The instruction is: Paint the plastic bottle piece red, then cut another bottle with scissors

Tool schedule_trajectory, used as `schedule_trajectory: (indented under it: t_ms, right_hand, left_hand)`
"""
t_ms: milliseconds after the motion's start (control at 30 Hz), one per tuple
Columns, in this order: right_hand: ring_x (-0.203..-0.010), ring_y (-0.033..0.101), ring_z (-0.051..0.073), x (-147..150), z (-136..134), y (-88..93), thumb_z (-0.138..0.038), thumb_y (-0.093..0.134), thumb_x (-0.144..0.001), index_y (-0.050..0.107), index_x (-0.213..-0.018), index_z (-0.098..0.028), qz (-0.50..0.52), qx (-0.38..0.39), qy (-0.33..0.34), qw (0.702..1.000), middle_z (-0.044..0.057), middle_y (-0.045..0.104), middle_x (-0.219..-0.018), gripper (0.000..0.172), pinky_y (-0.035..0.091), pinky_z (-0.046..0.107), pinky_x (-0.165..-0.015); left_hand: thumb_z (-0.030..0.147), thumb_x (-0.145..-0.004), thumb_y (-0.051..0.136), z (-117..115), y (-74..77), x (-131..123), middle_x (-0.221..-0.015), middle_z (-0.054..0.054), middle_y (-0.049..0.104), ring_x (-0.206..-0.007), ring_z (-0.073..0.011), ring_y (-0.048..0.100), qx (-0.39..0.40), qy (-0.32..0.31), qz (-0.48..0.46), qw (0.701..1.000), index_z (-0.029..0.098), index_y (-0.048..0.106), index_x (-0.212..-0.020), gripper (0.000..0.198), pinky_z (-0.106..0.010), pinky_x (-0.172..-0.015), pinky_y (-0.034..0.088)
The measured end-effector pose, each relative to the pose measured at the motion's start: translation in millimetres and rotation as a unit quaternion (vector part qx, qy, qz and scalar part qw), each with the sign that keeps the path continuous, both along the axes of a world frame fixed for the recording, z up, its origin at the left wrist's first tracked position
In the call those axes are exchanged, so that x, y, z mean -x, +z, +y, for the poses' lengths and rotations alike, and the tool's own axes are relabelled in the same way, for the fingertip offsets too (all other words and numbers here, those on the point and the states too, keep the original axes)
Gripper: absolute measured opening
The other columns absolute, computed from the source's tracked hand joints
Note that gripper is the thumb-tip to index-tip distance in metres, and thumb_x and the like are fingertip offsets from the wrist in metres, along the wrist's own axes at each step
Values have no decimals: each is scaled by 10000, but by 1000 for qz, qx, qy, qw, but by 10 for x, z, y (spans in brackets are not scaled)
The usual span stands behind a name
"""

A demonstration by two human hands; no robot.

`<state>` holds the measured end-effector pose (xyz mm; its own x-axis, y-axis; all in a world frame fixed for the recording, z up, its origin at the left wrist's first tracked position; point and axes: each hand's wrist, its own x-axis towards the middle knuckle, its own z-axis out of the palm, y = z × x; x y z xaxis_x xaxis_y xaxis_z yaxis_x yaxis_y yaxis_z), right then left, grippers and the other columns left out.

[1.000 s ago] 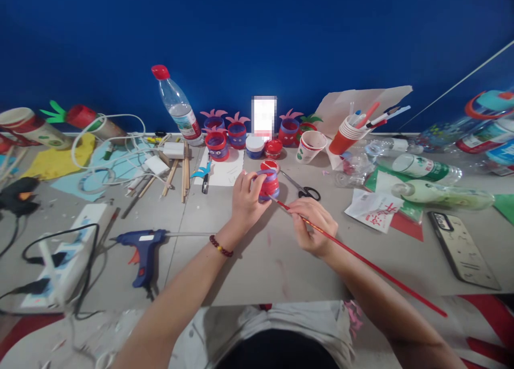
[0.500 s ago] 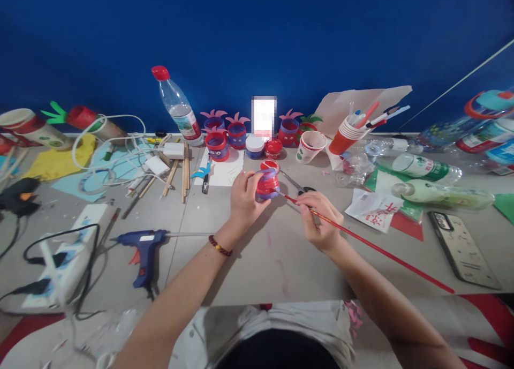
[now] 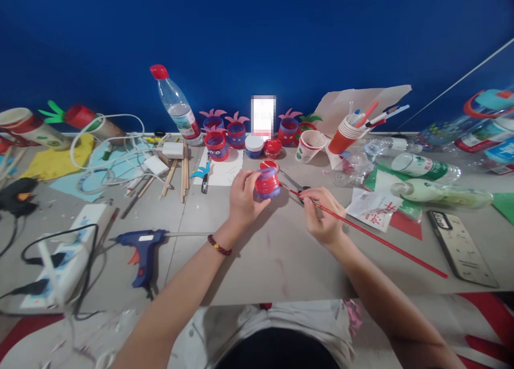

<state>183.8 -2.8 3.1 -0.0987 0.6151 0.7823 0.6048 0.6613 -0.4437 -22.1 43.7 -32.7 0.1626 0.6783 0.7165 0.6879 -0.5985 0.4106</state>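
Fingers and thumb of my left hand (image 3: 244,198) hold a small round cup (image 3: 267,183), painted purple at both ends with a red band around its middle. My right hand (image 3: 323,215) pinches a long red paintbrush (image 3: 373,233); its tip is close to the right side of the cup, and I cannot tell whether it touches. Behind the cup lies a red-smeared jar lid (image 3: 269,166). An open jar of red paint (image 3: 272,148) stands next to a white-lidded jar (image 3: 254,146). Scissors (image 3: 289,180) lie partly hidden behind my right hand.
Painted cups (image 3: 216,145) with paper leaves line the wall. A paper cup (image 3: 310,145) and a cup of pens (image 3: 346,133) stand to the right, near plastic bottles (image 3: 425,167) and a phone (image 3: 461,248). At left lie a glue gun (image 3: 145,247) and a power strip (image 3: 72,256).
The brush has drawn slightly right, and its rear end has swung up. The cup has turned a little in my left hand, showing more of its red band.
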Motion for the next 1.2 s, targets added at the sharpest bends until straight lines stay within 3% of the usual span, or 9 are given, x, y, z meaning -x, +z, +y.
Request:
schedule_trajectory:
  t_ms: [233,800,1200]
  right_hand:
    - [-749,668,209,85,-43,-23,-80,519,-879,621,-941,-221,-3,-39,26,999,50,685,-777,184,562,363,-709]
    - [-741,671,197,233,-151,5,-58,491,-863,612,-969,-223,-11,-35,75,996,48,697,-796,231,585,374,-695]
    - [-715,685,212,147,-66,76,-68,501,-872,624,-959,-230,9,-64,30,997,43,698,-759,221,576,367,-676]
  left_hand:
    - [164,-611,848,-9,23,-10,-1130,-101,585,-1035,-273,611,-17,8,15,1000,202,484,-1246,733,-515,-1079,458]
    - [234,-702,805,0,23,-21,-1119,-103,587,-1014,-272,603,-2,17,28,999,218,498,-1221,603,-478,-967,514]
    - [168,-663,809,5,-16,-4,-1152,-101,565,-1074,-282,595,10,21,-7,1000,229,456,-1234,674,-459,-959,526]
